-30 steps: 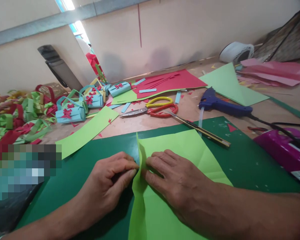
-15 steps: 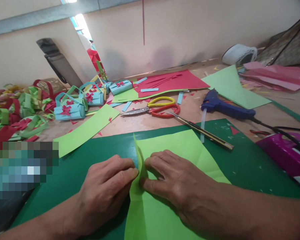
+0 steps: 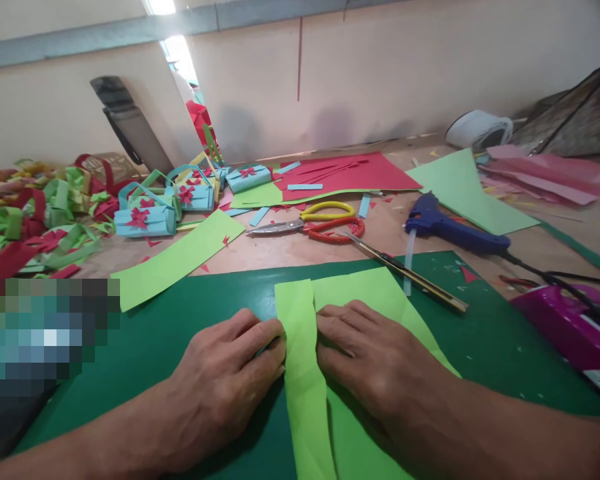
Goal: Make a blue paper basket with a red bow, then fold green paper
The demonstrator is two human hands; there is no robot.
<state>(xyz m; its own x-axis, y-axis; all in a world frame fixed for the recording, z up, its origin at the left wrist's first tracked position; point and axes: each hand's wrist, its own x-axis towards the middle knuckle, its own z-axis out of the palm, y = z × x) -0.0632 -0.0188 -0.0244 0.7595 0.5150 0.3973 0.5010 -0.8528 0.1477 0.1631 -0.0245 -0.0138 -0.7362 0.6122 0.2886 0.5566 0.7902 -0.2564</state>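
A light green sheet of paper [image 3: 375, 293] lies on the dark green cutting mat [image 3: 220, 287], its left side folded over into a long upright flap [image 3: 303, 353]. My left hand [image 3: 240, 367] is closed at the folded left edge, thumb and fingers pinching the paper there. On the other side of the flap, my right hand [image 3: 370, 360] has its curled fingers pressed together against the flap's free edge. The fingertips of my right hand are partly hidden by the paper.
Beyond the mat lie scissors [image 3: 330, 223], a box cutter [image 3: 410, 273] and a blue glue gun [image 3: 450, 223]. Small blue paper bags [image 3: 145, 220] with red bows stand at the left, near a green paper strip [image 3: 180, 260]. A magenta device [image 3: 565, 320] sits at the right.
The sheet's left edge, raised between my hands before, is now folded over to the right and lies flatter. Both hands have shifted slightly right in view.
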